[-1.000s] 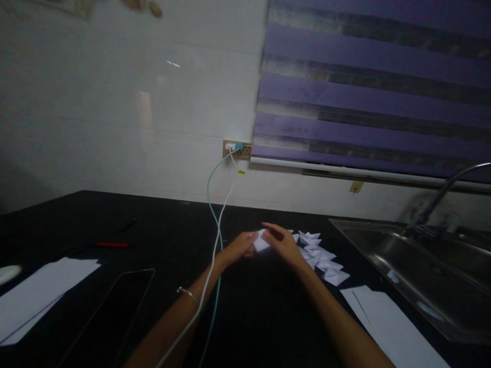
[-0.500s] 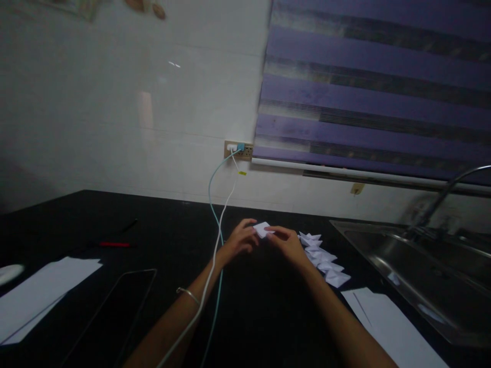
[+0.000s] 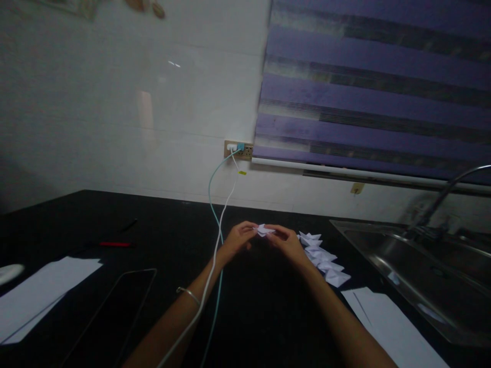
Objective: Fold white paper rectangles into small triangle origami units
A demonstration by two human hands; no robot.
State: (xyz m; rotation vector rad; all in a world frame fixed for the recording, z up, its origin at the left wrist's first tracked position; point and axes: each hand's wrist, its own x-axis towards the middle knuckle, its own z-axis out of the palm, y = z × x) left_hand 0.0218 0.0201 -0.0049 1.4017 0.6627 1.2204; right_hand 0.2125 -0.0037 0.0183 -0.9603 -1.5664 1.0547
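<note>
Both my hands meet over the middle of a black counter (image 3: pixel 264 306) and pinch one small folded piece of white paper (image 3: pixel 264 230) between their fingertips. My left hand (image 3: pixel 238 240) grips its left side; a thin bangle sits on that wrist. My right hand (image 3: pixel 286 241) grips its right side. Just to the right of my right hand lies a row of several folded white paper pieces (image 3: pixel 322 258) on the counter.
A white and a teal cable (image 3: pixel 218 225) run from a wall socket (image 3: pixel 238 149) down across my left arm. A dark phone (image 3: pixel 115 312) and a white sheet (image 3: pixel 34 296) lie at left, with a red pen (image 3: pixel 115 244) behind. Another white sheet (image 3: pixel 387 324) lies at right beside a steel sink (image 3: pixel 418 271).
The small paper was a flatter square held between the hands; it now looks more folded and narrower, raised slightly. The hands stay close together in the same spot.
</note>
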